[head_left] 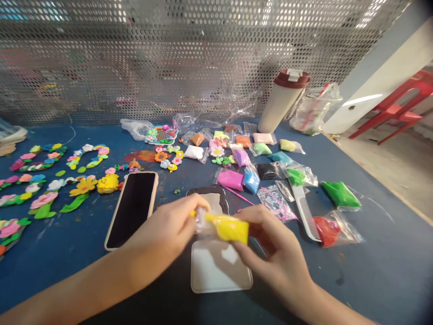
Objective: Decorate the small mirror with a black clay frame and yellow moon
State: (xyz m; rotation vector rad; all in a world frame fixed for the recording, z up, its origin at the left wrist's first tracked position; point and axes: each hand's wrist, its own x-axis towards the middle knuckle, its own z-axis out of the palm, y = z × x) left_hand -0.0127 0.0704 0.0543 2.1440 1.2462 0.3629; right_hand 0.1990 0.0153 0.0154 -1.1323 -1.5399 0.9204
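The left hand (171, 221) pinched, and the right hand (279, 246) grasped, a yellow packet (232, 229) (slightly blurred); a white panel (209, 276) lay at its six o'clock.

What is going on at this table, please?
Somebody's left hand pinches the clear plastic of a small yellow bag, and the right hand grips its filled end. Below the bag lies a white panel. A phone and colourful flower shapes lie to the left; other coloured packets lie beyond and to the right.
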